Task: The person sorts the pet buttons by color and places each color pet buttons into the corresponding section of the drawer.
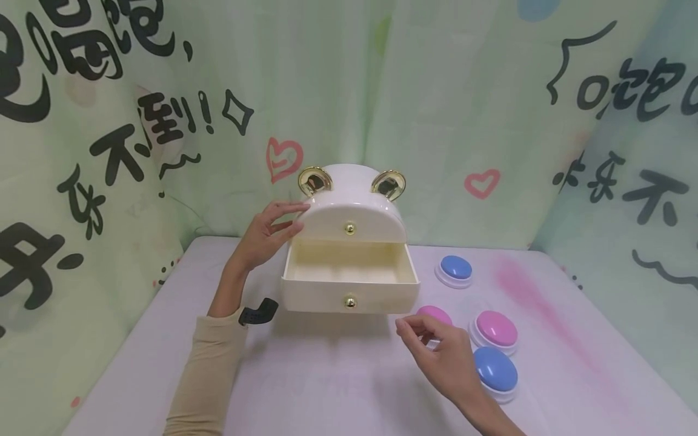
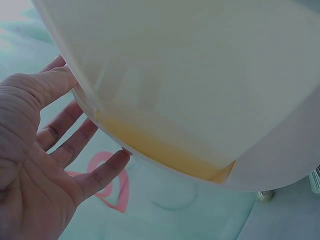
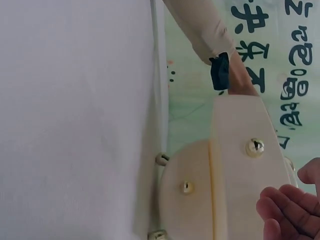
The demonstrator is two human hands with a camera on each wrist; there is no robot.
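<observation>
A white storage box (image 1: 354,181) with gold ring ears stands on the table, its lower drawer (image 1: 319,297) pulled out. The drawer has a gold knob (image 1: 350,301), and its cream inside shows. My left hand (image 1: 267,236) rests its extended fingers against the box's left side; the left wrist view shows the fingers (image 2: 107,172) along the box's edge. Off the drawer's front right corner hovers my right hand (image 1: 444,354), fingers loosely bent and holding nothing. From the right wrist view, that hand (image 3: 295,210) appears beside the drawer front (image 3: 245,190), apparently not touching it.
On the right of the table (image 1: 316,387) are several round white-based buttons: a blue one (image 1: 455,267) at the back, a pink one (image 1: 497,328), a blue one (image 1: 495,368) nearer, and another pink one (image 1: 435,313) partly behind my right hand. Printed curtains (image 1: 447,109) surround the table.
</observation>
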